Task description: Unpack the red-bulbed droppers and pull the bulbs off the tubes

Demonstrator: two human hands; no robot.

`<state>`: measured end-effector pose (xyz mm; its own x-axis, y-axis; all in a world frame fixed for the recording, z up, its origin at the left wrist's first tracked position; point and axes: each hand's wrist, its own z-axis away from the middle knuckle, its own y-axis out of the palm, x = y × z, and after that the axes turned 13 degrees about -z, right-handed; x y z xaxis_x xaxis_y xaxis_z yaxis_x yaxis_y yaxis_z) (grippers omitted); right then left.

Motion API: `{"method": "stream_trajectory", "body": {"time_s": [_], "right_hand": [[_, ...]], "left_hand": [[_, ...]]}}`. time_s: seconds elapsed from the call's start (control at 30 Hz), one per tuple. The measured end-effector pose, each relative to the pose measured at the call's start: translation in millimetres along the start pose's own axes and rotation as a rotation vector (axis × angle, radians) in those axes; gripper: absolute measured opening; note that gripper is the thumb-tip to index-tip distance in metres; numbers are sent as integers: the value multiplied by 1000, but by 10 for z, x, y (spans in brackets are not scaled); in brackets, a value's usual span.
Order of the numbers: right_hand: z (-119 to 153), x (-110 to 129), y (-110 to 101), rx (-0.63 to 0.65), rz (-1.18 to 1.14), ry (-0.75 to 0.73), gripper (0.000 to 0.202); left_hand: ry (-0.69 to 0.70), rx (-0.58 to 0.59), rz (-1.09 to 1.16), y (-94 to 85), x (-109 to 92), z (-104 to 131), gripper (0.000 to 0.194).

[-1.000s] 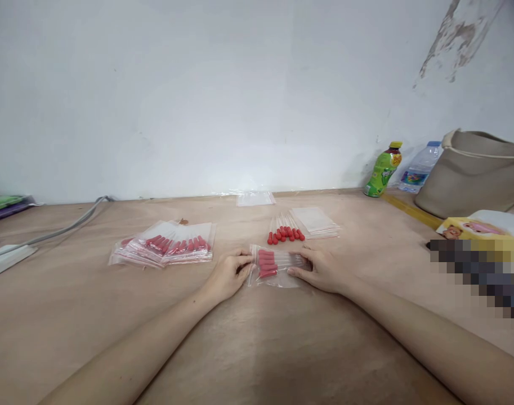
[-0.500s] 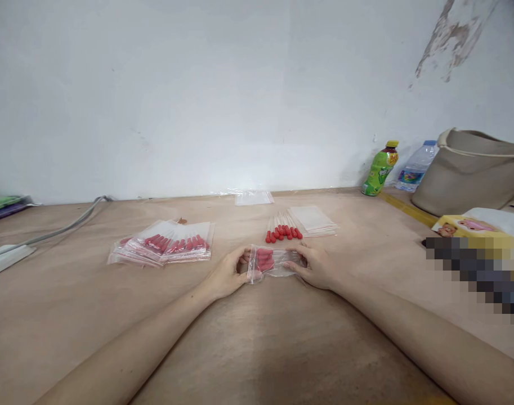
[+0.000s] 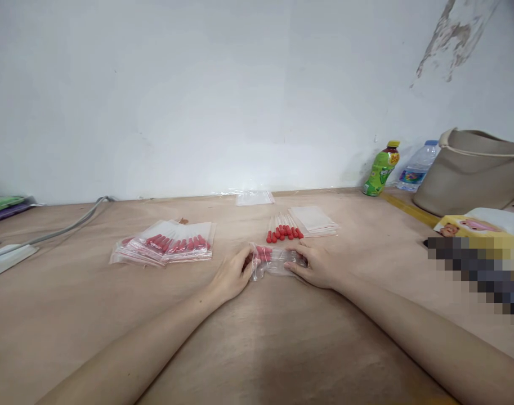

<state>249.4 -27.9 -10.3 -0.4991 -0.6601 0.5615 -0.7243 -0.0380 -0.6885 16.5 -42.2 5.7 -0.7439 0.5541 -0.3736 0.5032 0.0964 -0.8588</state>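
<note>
Handling a clear bag [image 3: 277, 266] of red-tipped sticks [image 3: 263, 253], centre of frame, was the step in hand, prob. closing its left edge. L hand [image 3: 232, 274] had fingers narrow on that end; R hand [image 3: 322, 266] held the opp. end. Next move prob. called for firm edge pressure, sticks kept clear. Filled bags [image 3: 189, 254] lay mid-left, approx. level w/ it.

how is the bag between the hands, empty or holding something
Holding something: red-ended pieces show through the clear bag; whether it's sealed, I cannot tell.
</note>
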Motion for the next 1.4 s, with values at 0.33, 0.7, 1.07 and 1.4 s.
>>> {"method": "stream_trajectory", "body": {"time_s": [0.33,0.7,1.07,1.4], "right_hand": [[9,-3,-14,52,-9,15,34],[72,-64,-86,8,-18,77,33],[63,-102,-79,-1,-15,70,30],[63,-109,-104,-7,-16,-57,32]], "left_hand": [[-39,7,-18,16,-15,-3,9],[-168,-38,347,30,300,30,21],[-227,31,401,42,263,-57,31],[-346,-28,42,-1296,259,-69,19]]}}
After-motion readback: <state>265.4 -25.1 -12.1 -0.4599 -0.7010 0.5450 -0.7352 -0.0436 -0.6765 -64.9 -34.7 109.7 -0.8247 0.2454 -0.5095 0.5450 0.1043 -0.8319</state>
